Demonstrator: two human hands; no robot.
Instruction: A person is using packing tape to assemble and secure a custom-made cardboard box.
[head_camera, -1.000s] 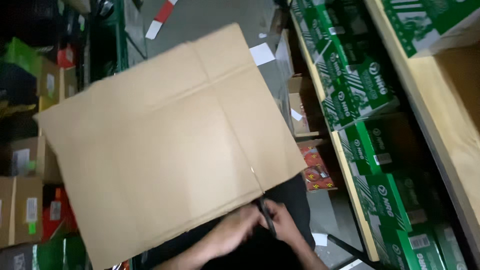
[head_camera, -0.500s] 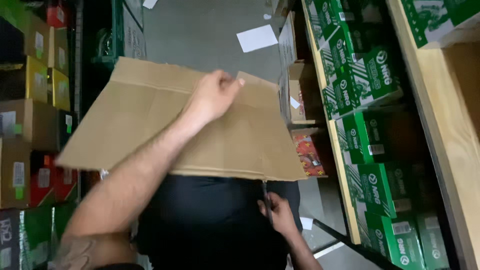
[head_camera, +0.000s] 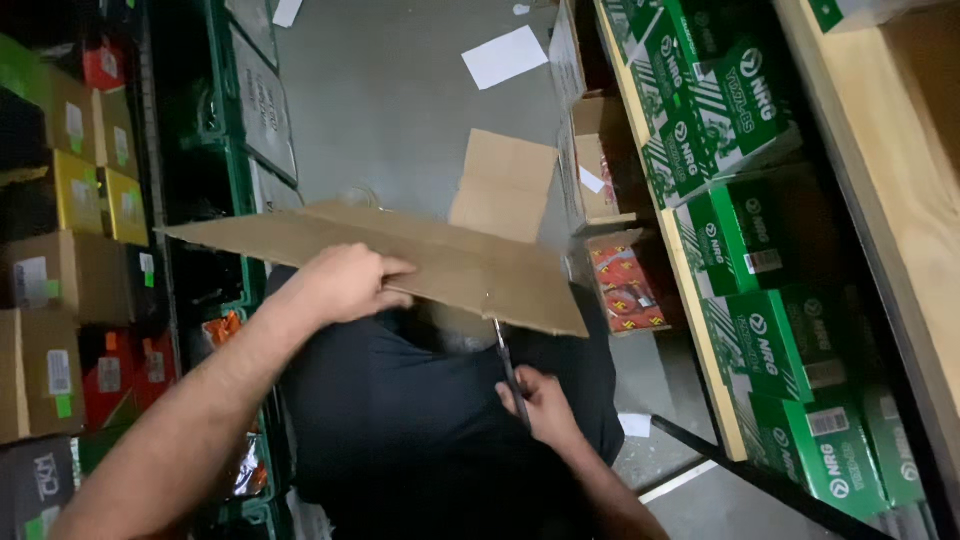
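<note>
Our left hand (head_camera: 345, 283) has slid back to the cardboard's (head_camera: 440, 262) near edge, grip clamped on it; it now lies flatter. Right hand (head_camera: 540, 402), below it, grips scissors (head_camera: 510, 368) there.

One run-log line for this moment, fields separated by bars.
left hand: grips flat brown cardboard sheet | right hand: holds thin dark blade tool at sheet's edge | grey floor: small cardboard piece

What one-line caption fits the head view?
Left hand grips a flattened cardboard sheet while right hand holds a thin blade at its edge.
</note>
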